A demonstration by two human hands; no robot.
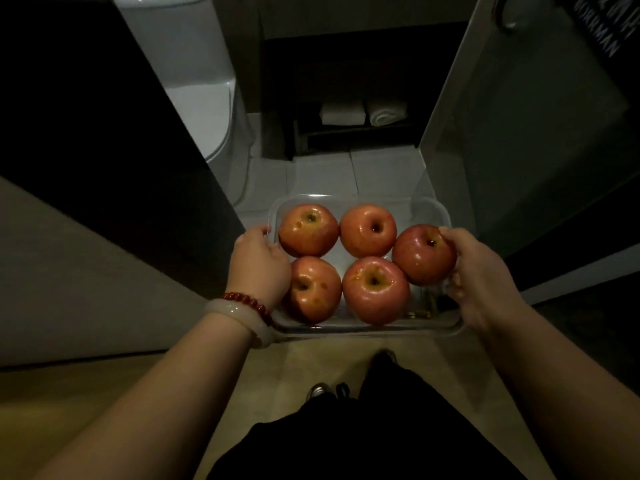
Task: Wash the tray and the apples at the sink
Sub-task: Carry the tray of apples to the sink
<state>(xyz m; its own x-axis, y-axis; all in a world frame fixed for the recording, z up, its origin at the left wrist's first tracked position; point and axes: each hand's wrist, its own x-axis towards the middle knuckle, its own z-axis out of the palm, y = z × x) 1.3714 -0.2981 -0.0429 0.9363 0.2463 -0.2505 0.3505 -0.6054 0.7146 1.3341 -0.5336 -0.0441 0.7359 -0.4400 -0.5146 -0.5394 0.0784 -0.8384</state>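
You are carrying the clear tray (426,216) in the air at a dim bathroom doorway, five apples (367,230) sitting inside. Your left hand (258,261) is gripping its left rim; your right hand (481,271) is clasping the right edge and steadying one apple (420,256). No sink is showing, so washing probably isn't beginning yet.

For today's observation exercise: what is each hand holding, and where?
Left hand grips the clear tray by its left edge; right hand steadies the rightmost apple.
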